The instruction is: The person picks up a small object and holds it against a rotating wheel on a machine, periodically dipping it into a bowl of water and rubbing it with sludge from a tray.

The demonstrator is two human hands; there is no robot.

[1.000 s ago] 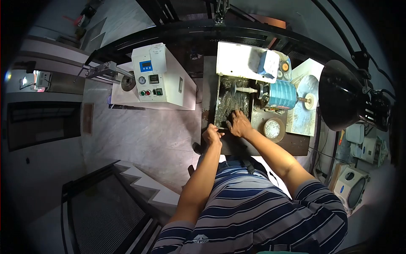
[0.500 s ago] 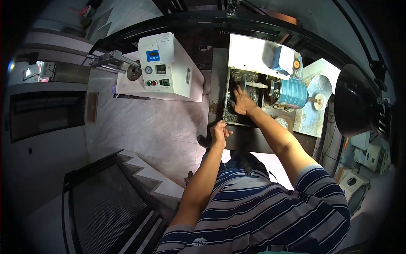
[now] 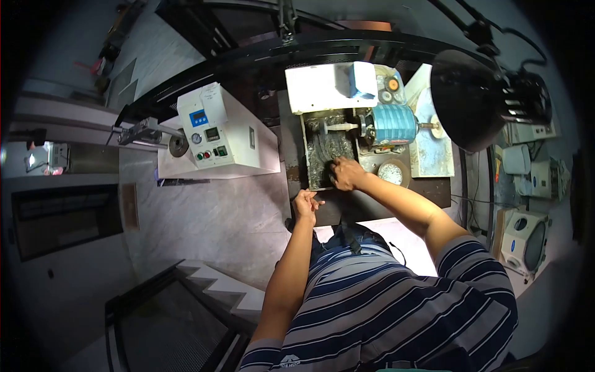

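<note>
My right hand (image 3: 347, 173) is at the near right side of a shallow tray (image 3: 305, 149) with a dark, wet-looking residue in it. Its fingers are curled down around something dark that I cannot make out. By the tray's near left corner is my left hand (image 3: 307, 206), fingers loosely bent and apart, with nothing seen in them. A pale tapered spindle (image 3: 342, 127) reaches over the tray from a blue ribbed motor (image 3: 395, 124). On the motor's far side sits a second shaft with a round pale wheel (image 3: 437, 126).
A white cabinet machine (image 3: 248, 139) with a gauge and buttons stands left of the bench. A bowl of whitish material (image 3: 390, 172) sits right of the tray. The black lamp shade (image 3: 465, 99) hangs at the right. Behind the tray is a white panel (image 3: 319, 87).
My right hand has drawn back from the tray's far part to its near right side, its spread fingers now curled. My left hand stays by the corner. The view has shifted.
</note>
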